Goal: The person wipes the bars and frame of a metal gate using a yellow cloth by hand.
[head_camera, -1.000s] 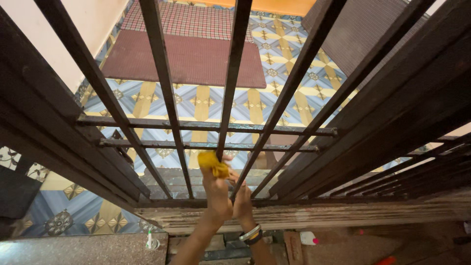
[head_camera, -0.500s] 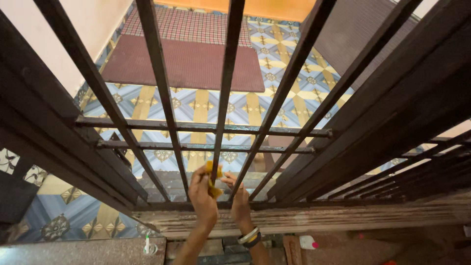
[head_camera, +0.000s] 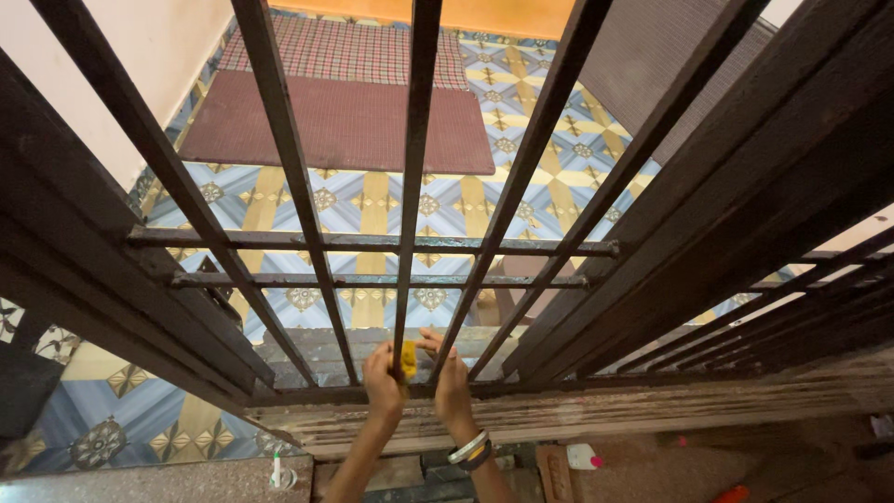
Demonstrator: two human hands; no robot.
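Yellow cloth [head_camera: 408, 359] sits pinched in my left hand [head_camera: 382, 373], pressed against the dark metal bar [head_camera: 407, 224] at 6 o'clock for rubbing. My right hand [head_camera: 453, 384] wraps the neighbouring bar's foot, steadying me above the wooden sill [head_camera: 652, 410].

The window grille [head_camera: 410, 214] is taken as the landmark. At its foot, the left hand [head_camera: 382, 377] and the right hand [head_camera: 453, 387] are set either side of the middle bar, with a cloth [head_camera: 408, 359] between them. A wooden sill [head_camera: 596, 414] lies under the grille. Beyond the grille, a mat [head_camera: 345, 121] is spread on the tiled floor [head_camera: 372, 200].
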